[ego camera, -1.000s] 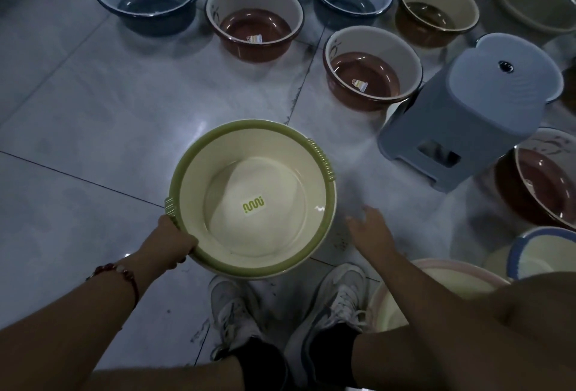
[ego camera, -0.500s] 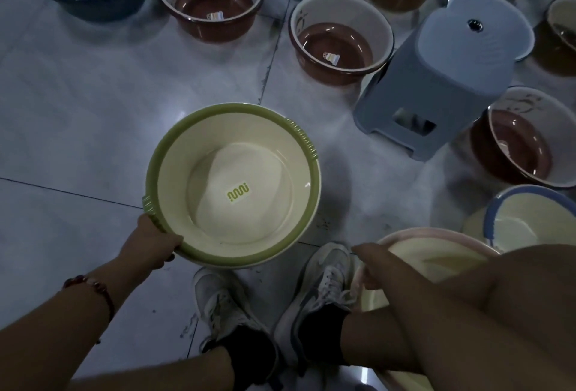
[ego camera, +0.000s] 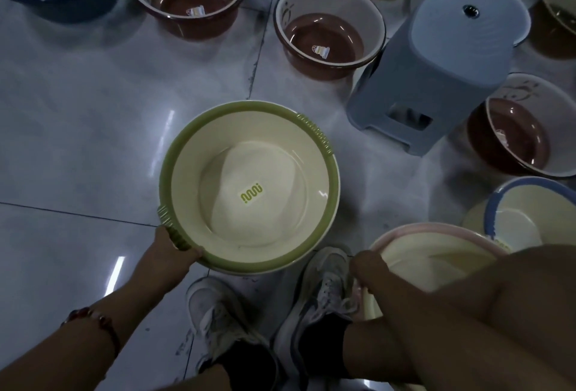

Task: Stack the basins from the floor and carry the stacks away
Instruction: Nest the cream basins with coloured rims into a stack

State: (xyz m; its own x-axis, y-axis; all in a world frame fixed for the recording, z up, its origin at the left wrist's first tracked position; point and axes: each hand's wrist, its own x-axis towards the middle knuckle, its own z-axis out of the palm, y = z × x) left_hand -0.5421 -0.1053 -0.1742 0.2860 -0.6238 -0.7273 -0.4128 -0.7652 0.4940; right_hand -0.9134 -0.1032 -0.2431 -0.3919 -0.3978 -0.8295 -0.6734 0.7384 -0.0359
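Basins lie scattered over the tiled floor (ego camera: pixel 78 116); grey stool (ego camera: pixel 436 57) stands among them, crowding brown basin (ego camera: pixel 324 38); green-rimmed basin (ego camera: pixel 249 188) sits before the shoes (ego camera: pixel 314 297), left hand (ego camera: pixel 170 253) gripping its ribbed handle; right hand (ego camera: pixel 371 269) curls over rim of pink-rimmed basin (ego camera: pixel 436 262); blue-rimmed basin (ego camera: pixel 523 219) just beyond.

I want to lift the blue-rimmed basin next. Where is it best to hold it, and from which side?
Probably by its blue rim, coming from above at the near left edge. The basin sits open side up, and that arc is bare. Its near side is hidden behind the pink-rimmed basin and the leg, so any handle cannot be seen.
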